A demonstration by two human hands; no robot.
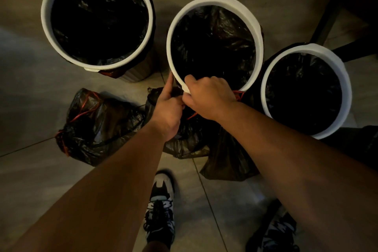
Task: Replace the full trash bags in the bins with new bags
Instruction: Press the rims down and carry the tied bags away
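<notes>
Three round bins with white rims stand on the tiled floor, each lined with a black bag: the left bin (46, 20), the middle bin (258, 32) and the right bin (346, 88). My right hand (208, 98) grips the near rim of the middle bin, fingers curled over its edge. My left hand (167, 108) is just left of it below the rim, its index finger along the bin's outside, its other fingers curled by the black bag edge and its red drawstring (238, 94). What they pinch is hidden.
A tied full black bag (96, 127) with red string lies on the floor at left. More black bag material (225, 159) lies under my arms in front of the middle bin. My shoes (160, 210) stand near it. Dark furniture legs (325, 22) rise at the back right.
</notes>
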